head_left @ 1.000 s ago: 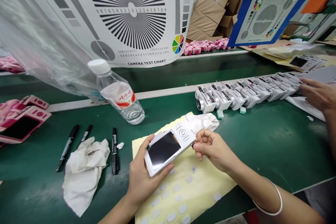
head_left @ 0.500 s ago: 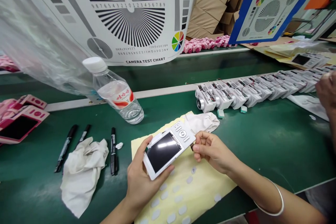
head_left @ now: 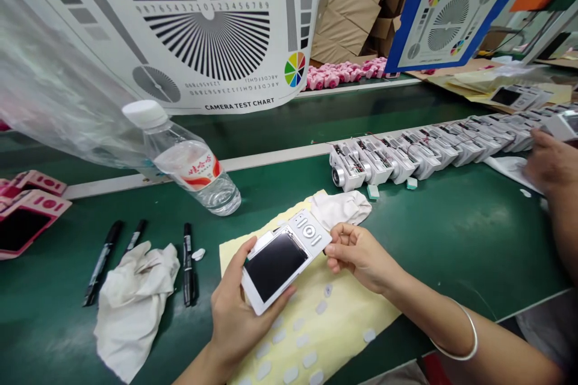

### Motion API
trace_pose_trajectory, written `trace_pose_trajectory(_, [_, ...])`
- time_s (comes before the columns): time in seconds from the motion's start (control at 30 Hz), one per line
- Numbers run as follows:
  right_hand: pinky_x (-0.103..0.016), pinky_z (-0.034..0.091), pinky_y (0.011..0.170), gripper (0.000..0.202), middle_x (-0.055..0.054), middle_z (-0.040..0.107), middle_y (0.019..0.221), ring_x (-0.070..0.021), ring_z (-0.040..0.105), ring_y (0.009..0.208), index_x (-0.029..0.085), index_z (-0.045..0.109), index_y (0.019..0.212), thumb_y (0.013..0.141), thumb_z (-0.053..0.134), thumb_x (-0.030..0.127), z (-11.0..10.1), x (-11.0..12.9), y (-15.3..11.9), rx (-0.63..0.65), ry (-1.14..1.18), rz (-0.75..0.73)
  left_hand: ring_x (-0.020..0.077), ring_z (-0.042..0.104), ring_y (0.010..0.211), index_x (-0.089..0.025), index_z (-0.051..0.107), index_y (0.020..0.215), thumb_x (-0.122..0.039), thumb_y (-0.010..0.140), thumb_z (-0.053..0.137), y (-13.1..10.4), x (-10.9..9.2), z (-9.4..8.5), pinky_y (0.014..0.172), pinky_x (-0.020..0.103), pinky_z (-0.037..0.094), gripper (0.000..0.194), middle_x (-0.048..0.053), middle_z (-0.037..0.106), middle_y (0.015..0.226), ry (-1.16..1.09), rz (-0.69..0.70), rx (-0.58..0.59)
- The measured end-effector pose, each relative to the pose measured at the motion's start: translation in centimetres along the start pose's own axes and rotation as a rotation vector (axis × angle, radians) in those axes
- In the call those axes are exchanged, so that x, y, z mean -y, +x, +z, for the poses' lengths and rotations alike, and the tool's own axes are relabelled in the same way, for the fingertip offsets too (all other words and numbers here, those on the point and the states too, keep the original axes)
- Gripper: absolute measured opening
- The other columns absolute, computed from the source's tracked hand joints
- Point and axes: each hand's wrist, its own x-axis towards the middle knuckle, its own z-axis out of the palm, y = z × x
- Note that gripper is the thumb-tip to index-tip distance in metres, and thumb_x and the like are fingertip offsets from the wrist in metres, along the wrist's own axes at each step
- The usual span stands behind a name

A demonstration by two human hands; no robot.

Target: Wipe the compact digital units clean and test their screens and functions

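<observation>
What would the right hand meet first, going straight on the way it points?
Likely the white camera in the left hand. The right hand points at its button end, fingers at or almost at the edge; whether they touch is unclear.

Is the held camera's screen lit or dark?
Dark: the screen of the white camera in the left hand shows plain black, with no image visible.
</observation>
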Motion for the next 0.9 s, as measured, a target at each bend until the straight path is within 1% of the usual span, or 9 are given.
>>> trace_pose_trajectory(0.07, [-0.016,0.044,0.042,0.039,0.007,0.056,0.047,-0.0058,0.055,0.04,0.016,0.047,0.064,0.051,0.081,0.028,-0.2,-0.4,0.3,-0.026,-0.086,-0.061,0.0268,0.059,0.102,-0.018,0.042,0.123,-0.051,0.063,0.067,0.0,-0.2,-0.1,0.089,0.035,0.047,0.073,0.011,0.058,0.117,-0.007,-0.003,0.004])
trace_pose_trajectory(0.17, [-0.017,0.042,0.043,0.037,0.009,0.051,0.051,-0.0055,0.05,0.043,0.018,0.051,0.074,0.054,0.079,0.031,-0.4,-1.1,0.7,-0.066,-0.255,-0.246,0.0267,0.06,0.099,-0.019,0.045,0.12,-0.053,0.062,0.067,0.3,-0.4,-0.3,0.087,0.035,0.048,0.071,0.009,0.06,0.114,-0.116,-0.11,0.091])
trace_pose_trajectory(0.23, [-0.02,0.047,0.054,0.04,0.003,0.057,0.071,-0.0091,0.057,0.062,0.019,0.055,0.087,0.058,0.076,0.036,-0.5,-1.4,0.9,-0.066,-0.329,-0.361,0.0274,0.061,0.099,-0.018,0.048,0.117,-0.053,0.062,0.066,0.7,-0.3,-0.4,0.086,0.036,0.049,0.067,0.009,0.062,0.113,-0.222,-0.181,0.201])
trace_pose_trajectory(0.33, [-0.029,0.049,0.078,0.048,-0.007,0.057,0.108,-0.0182,0.057,0.098,0.022,0.054,0.106,0.069,0.067,0.048,-0.6,-1.3,0.8,0.049,-0.412,-0.433,0.0293,0.061,0.098,-0.016,0.052,0.111,-0.052,0.061,0.067,1.2,0.0,-0.3,0.085,0.038,0.049,0.064,0.011,0.064,0.109,-0.384,-0.232,0.343])
trace_pose_trajectory(0.43, [-0.037,0.045,0.088,0.055,-0.01,0.056,0.117,-0.0226,0.055,0.105,0.022,0.051,0.118,0.074,0.059,0.053,-0.8,-1.0,0.5,0.171,-0.488,-0.467,0.0297,0.06,0.1,-0.015,0.053,0.111,-0.055,0.061,0.066,1.1,0.1,0.0,0.084,0.037,0.049,0.065,0.012,0.065,0.109,-0.502,-0.282,0.377])
trace_pose_trajectory(0.53, [-0.04,0.039,0.095,0.057,-0.01,0.053,0.123,-0.0241,0.052,0.11,0.022,0.049,0.123,0.075,0.059,0.052,-1.1,-1.2,0.5,0.226,-0.488,-0.469,0.0295,0.06,0.1,-0.016,0.053,0.111,-0.056,0.059,0.067,0.8,0.0,0.1,0.086,0.037,0.047,0.068,0.011,0.065,0.109,-0.517,-0.321,0.341])
trace_pose_trajectory(0.63, [-0.04,0.036,0.098,0.062,-0.009,0.049,0.128,-0.0241,0.049,0.113,0.024,0.045,0.129,0.075,0.059,0.05,-1.4,-1.5,0.6,0.26,-0.448,-0.44,0.0299,0.06,0.099,-0.016,0.054,0.112,-0.055,0.059,0.068,0.7,0.2,0.1,0.084,0.037,0.049,0.067,0.011,0.065,0.11,-0.494,-0.304,0.337])
trace_pose_trajectory(0.73, [-0.04,0.038,0.095,0.065,-0.009,0.051,0.124,-0.0236,0.051,0.109,0.024,0.043,0.131,0.074,0.061,0.049,-1.4,-1.6,0.7,0.263,-0.426,-0.412,0.0297,0.06,0.1,-0.016,0.053,0.113,-0.052,0.061,0.068,0.7,0.7,0.2,0.083,0.036,0.05,0.065,0.011,0.064,0.112,-0.497,-0.278,0.361])
trace_pose_trajectory(0.9, [-0.038,0.04,0.09,0.061,-0.009,0.055,0.117,-0.0234,0.053,0.102,0.023,0.05,0.124,0.07,0.063,0.048,-1.3,-1.7,0.9,0.231,-0.394,-0.39,0.0293,0.061,0.099,-0.016,0.052,0.114,-0.052,0.061,0.068,0.8,0.7,0.4,0.082,0.036,0.051,0.066,0.011,0.064,0.111,-0.487,-0.288,0.369])
